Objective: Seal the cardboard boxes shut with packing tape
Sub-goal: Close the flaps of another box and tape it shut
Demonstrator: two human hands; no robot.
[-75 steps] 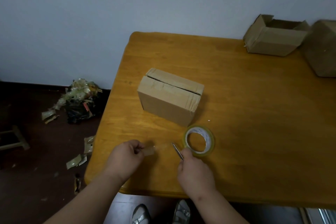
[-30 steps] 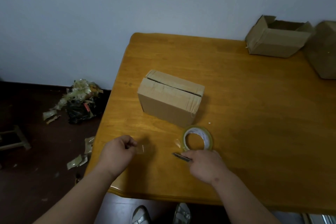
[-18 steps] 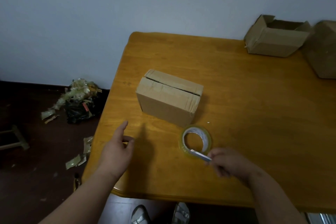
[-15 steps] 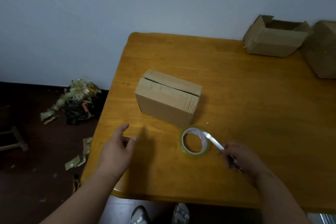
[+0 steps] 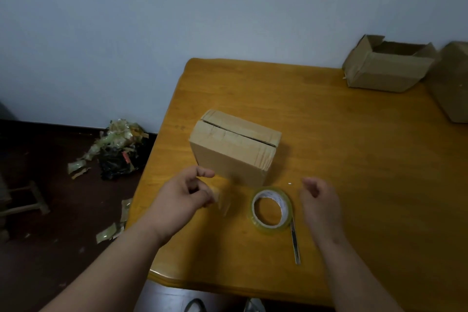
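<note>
I view the orange-brown wooden table [image 5: 354, 159] first, and place everything else against the closed brown cardboard box [image 5: 234, 149] near its left edge. That box has its top flaps folded down, but a dark seam still gapes along the top, so I judge it unsealed. Far behind and to its right, an open-topped brown cardboard box [image 5: 387, 68] waits by the wall. Just in front of the closed box lies the roll of clear yellowish packing tape [image 5: 271, 210], flat on the wood. My right hand [image 5: 320, 202], to the right of the roll, is now empty with fingers loosely curled: it has released the slim silver cutter blade [image 5: 294, 242], which rests beside the roll. My left hand [image 5: 184, 197], in front of the box's near left corner, pinches a short cut strip of clear tape [image 5: 222, 200]. Cutting appears finished; laying the strip across the seam would follow.
</note>
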